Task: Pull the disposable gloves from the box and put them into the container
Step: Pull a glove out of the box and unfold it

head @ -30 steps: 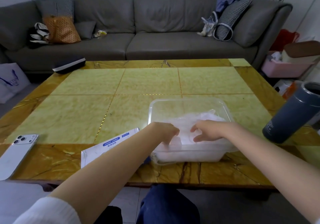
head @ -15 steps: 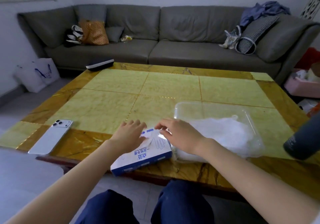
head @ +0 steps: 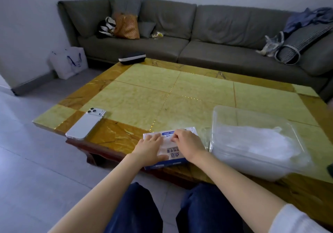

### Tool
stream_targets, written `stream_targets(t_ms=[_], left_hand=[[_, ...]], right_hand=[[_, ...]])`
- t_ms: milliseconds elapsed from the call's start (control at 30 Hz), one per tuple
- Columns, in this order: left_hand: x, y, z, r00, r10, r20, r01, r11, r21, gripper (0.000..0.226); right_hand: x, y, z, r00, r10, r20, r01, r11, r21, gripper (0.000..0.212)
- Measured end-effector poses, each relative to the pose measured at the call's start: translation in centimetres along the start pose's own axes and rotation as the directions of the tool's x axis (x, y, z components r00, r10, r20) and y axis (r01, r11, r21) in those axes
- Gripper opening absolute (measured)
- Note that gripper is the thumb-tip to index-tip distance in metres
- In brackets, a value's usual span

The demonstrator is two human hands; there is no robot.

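Note:
A flat white and blue glove box [head: 168, 149] lies at the near edge of the table. My left hand [head: 150, 148] rests flat on its left part, fingers straight. At the opening in the box's top, the fingertips of my right hand [head: 187, 143] are bent and pinch thin clear glove film. Just right of the box stands a clear plastic container [head: 225, 113], and a heap of crumpled clear gloves [head: 255, 142] fills its lower part.
A white phone [head: 86, 123] lies face down near the table's left corner. A dark case [head: 132, 59] sits at the far edge by the grey sofa [head: 180, 34]. A dark object [head: 330, 168] shows at the right frame edge. My knees are below the table's near edge.
Both hands left the container and went left to the glove box. My left hand now lies flat on it and my right hand's fingertips are at its opening. The view swung left.

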State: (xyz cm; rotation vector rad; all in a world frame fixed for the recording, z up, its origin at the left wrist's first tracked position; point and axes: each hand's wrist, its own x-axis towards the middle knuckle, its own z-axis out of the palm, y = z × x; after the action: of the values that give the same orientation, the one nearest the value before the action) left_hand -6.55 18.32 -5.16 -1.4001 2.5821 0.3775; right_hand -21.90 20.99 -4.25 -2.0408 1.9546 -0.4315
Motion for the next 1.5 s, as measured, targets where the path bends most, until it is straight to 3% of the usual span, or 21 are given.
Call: stream_targets(t_ms=[133,300,400,467,633,733,800,867,933,1000,1067,1133,1200,1267,1367,1500], left_hand=[[0.0,-0.2,0.2,1.0,0.011,-0.013,-0.011,1.0,-0.006,0.074],[-0.1,-0.1,0.2,1.0,0.005,-0.011,-0.005,1.0,0.0,0.081],[0.1,-0.4,-0.1,1.0,-0.006,0.012,0.007,0.997,-0.074,0.085],[0.2,-0.8,-0.6,1.0,-0.008,0.029,0.013,0.981,-0.195,0.075],[0.7,-0.4,-4.4,0.966,-0.144,-0.213,0.005,0.84,-0.543,0.044],[0.3,2.0,-7.8,0.987,0.024,-0.16,-0.132,0.697,-0.705,0.053],[-0.1,3.6,-9.5,0.977,0.15,-0.153,-0.215,0.674,-0.707,0.06],[-0.2,4.7,-10.4,0.953,0.226,-0.2,-0.301,0.66,-0.688,0.045],[-0.3,5.5,-10.9,0.93,0.263,-0.258,-0.368,0.627,-0.687,0.022],[-0.3,5.9,-11.0,0.912,0.257,-0.319,-0.409,0.61,-0.679,0.009],[-0.5,6.2,-11.1,0.903,0.246,-0.353,-0.429,0.587,-0.687,0.005],[-0.8,6.3,-11.2,0.911,0.258,-0.322,-0.41,0.483,-0.774,0.009],[-1.2,6.4,-11.4,0.921,0.278,-0.272,-0.358,0.331,-0.873,0.012],[-1.4,6.6,-11.6,0.919,0.309,-0.245,-0.318,0.213,-0.924,0.014],[-1.8,6.7,-11.7,0.911,0.348,-0.222,-0.269,0.091,-0.959,0.02],[-1.9,5.9,-11.7,0.918,0.342,-0.2,-0.233,0.055,-0.971,0.02]], right_hand=[[0.9,0.3,-2.3,0.982,0.042,-0.185,-0.027,0.996,0.087,0.014],[1.8,0.2,-7.6,0.9,0.11,-0.422,-0.041,0.985,0.17,0.017],[1.6,0.4,-10.0,0.91,0.085,-0.405,-0.063,0.996,0.066,0.017],[0.8,0.5,-10.9,0.924,0.039,-0.38,-0.051,0.999,-0.02,0.015],[-1.6,1.0,-12.4,0.933,-0.098,-0.348,0.027,0.979,-0.203,0.012],[-2.5,0.8,-12.6,0.939,-0.185,-0.29,0.122,0.967,-0.222,0.012],[-3.1,0.3,-12.4,0.928,-0.247,-0.278,0.19,0.958,-0.217,0.012],[-3.7,0.2,-12.3,0.91,-0.293,-0.295,0.245,0.951,-0.187,0.008],[-4.2,0.5,-12.2,0.899,-0.293,-0.324,0.283,0.956,-0.081,0.005],[-4.4,1.3,-12.2,0.92,-0.217,-0.327,0.272,0.953,0.133,0.011],[-4.6,2.3,-12.1,0.969,-0.062,-0.239,0.151,0.914,0.377,0.041],[-4.7,3.5,-11.9,0.998,0.049,-0.051,-0.012,0.83,0.557,0.082],[-4.9,4.4,-11.5,0.993,-0.043,0.109,-0.042,0.744,0.667,0.103],[-5.1,4.8,-11.2,0.968,-0.152,0.199,-0.061,0.627,0.776,0.11],[-5.2,4.8,-11.0,0.951,-0.164,0.262,-0.148,0.501,0.853,0.098],[-5.0,4.4,-10.5,0.98,-0.111,0.165,-0.122,0.32,0.94,0.039]])
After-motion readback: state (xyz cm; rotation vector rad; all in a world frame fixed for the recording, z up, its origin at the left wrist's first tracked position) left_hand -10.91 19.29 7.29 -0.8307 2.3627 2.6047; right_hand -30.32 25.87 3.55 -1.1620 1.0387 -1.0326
